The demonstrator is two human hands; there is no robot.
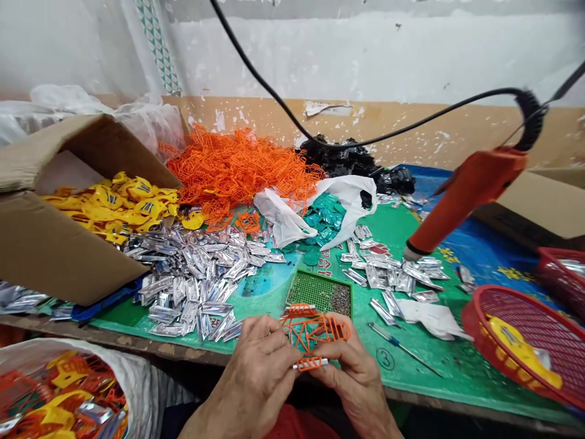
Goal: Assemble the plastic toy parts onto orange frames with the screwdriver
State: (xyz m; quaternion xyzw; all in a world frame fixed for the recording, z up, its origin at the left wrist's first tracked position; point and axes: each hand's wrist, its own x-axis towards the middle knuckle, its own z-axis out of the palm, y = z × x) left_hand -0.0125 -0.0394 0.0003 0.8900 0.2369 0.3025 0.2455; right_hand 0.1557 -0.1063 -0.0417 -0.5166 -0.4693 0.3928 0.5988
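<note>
Both hands grip an orange plastic lattice frame (pixel 311 329) just above the table's front edge. My left hand (pixel 258 369) is closed on its left side, the fingers bent and pressed together. My right hand (pixel 359 378) pinches the right side between thumb and fingers. Silvery metal pieces show at the frame's upper and lower bars. Right behind the frame sits a green mesh tray (pixel 315 286) with tiny metal parts, likely screws. To the right lies a thin screwdriver (pixel 402 347) with a dark handle. An orange-red powered screwdriver (pixel 466 201) hangs on a coiled cable, tip down.
Silvery metal pieces (pixel 196 274) spread left, with a smaller heap (pixel 388 268) right. Behind them rise orange frames (pixel 242 171) and a white bag (pixel 292 222) of teal parts. A tipped cardboard box (pixel 68 250) holds yellow parts. Red baskets (pixel 475 317) edge the right; a sack (pixel 146 378) stands lower left.
</note>
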